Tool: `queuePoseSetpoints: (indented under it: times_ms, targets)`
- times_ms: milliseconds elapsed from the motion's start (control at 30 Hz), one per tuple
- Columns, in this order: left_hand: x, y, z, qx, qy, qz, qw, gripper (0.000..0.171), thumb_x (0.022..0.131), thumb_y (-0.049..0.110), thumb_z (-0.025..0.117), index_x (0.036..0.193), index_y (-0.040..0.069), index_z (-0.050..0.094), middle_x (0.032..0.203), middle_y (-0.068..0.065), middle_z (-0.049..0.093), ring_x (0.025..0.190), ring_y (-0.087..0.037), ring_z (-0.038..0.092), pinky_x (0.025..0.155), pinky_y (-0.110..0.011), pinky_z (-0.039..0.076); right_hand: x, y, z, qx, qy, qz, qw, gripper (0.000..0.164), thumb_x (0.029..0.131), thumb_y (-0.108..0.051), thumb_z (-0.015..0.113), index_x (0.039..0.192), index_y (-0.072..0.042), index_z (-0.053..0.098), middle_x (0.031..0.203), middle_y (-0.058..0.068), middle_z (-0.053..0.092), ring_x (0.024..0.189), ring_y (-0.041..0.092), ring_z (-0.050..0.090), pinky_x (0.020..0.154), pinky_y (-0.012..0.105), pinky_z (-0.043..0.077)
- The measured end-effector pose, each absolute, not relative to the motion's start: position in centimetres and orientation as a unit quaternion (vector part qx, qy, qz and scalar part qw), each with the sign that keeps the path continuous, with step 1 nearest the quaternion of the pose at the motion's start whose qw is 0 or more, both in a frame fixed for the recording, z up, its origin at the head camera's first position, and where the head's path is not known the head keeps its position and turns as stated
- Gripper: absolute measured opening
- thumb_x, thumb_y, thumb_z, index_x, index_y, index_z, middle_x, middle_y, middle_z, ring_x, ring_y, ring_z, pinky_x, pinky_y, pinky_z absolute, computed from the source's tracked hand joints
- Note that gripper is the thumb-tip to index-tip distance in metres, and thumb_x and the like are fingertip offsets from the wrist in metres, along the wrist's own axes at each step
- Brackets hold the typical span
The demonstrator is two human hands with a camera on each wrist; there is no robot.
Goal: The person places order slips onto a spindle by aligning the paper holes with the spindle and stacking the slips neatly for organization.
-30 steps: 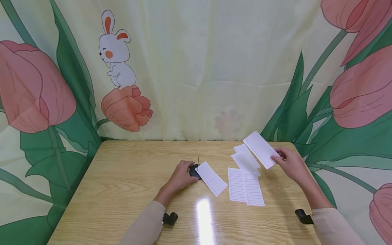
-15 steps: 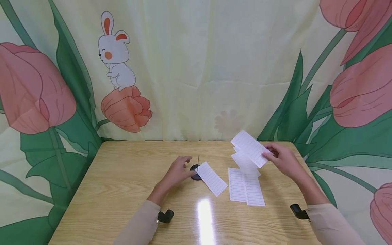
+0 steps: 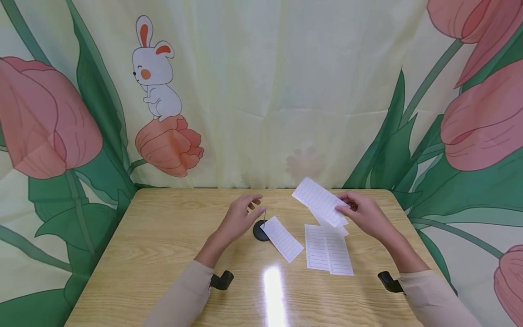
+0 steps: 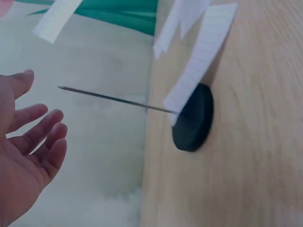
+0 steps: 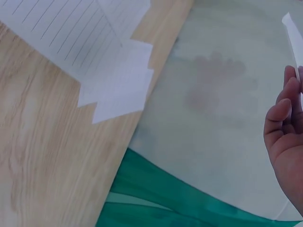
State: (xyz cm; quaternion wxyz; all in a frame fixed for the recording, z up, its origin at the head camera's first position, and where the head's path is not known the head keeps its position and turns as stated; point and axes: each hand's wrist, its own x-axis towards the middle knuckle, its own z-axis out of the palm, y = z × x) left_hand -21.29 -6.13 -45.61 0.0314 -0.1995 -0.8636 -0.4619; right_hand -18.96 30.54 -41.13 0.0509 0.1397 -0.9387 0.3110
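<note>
My right hand [image 3: 367, 215] pinches a lined paper slip [image 3: 318, 197] by its right end, raised above the other slips. In the right wrist view only the edge of this held slip [image 5: 294, 42] shows beside the fingers. My left hand [image 3: 239, 217] hovers with loosely bent fingers, holding nothing, near the tip of a bill spike. The spike's thin metal rod [image 4: 113, 98] stands upright on a round black base [image 3: 259, 232]. One lined slip [image 3: 282, 240] is pierced on the rod near its foot and slants down to the table.
Several overlapping lined slips [image 3: 329, 250] lie on the wooden table [image 3: 175, 236] right of the spike, partly hidden by the held slip. A printed curtain [image 3: 253, 113] hangs behind the table's far edge. Black camera mounts [image 3: 222, 280] sit at both wrists.
My left hand has let go of the spike's base and risen beside the rod's tip. My right hand has moved left, carrying the slip toward the spike.
</note>
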Motion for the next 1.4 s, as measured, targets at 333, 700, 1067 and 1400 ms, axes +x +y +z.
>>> queuePoseSetpoints:
  times_ms: [333,700,1067,1400]
  targets:
    - [-22.2,-4.3,-43.4,-0.218,-0.854,-0.469,0.063,0.028,0.103,0.023,0.065,0.125,0.006,0.071,0.103,-0.004,0.071,0.093,-0.017,0.065,0.08,-0.031,0.057,-18.9,28.4,-40.8,0.16,-0.934,0.316,0.056,0.025,0.094,-0.009,0.075,0.117,-0.001,0.07,0.099,0.01,0.073,0.079,0.018,0.058,0.067,0.022,0.05]
    - [-22.9,-3.4,-42.7,-0.208,-0.836,-0.504,0.064,0.015,0.102,0.016,0.066,0.109,0.005,0.075,0.091,-0.008,0.072,0.082,-0.015,0.062,0.071,-0.027,0.052,-19.2,26.4,-41.2,0.171,-0.918,0.355,0.043,0.024,0.094,-0.01,0.076,0.116,-0.003,0.07,0.1,0.008,0.075,0.079,0.016,0.061,0.069,0.022,0.052]
    - [-22.8,-3.4,-43.0,-0.168,-0.834,-0.523,0.047,0.011,0.099,0.011,0.069,0.104,0.005,0.077,0.088,-0.004,0.073,0.079,-0.015,0.063,0.066,-0.025,0.051,-19.3,25.1,-41.8,0.17,-0.91,0.377,0.033,0.023,0.095,-0.009,0.075,0.116,-0.004,0.07,0.099,0.008,0.074,0.077,0.016,0.061,0.066,0.023,0.051]
    - [-22.8,-3.8,-43.1,-0.143,-0.832,-0.536,0.024,0.01,0.099,0.01,0.068,0.104,0.006,0.077,0.091,-0.004,0.072,0.081,-0.016,0.062,0.066,-0.025,0.051,-19.0,24.1,-43.0,0.174,-0.904,0.388,0.041,0.021,0.093,-0.009,0.077,0.112,-0.007,0.071,0.092,0.004,0.073,0.074,0.013,0.058,0.064,0.023,0.05]
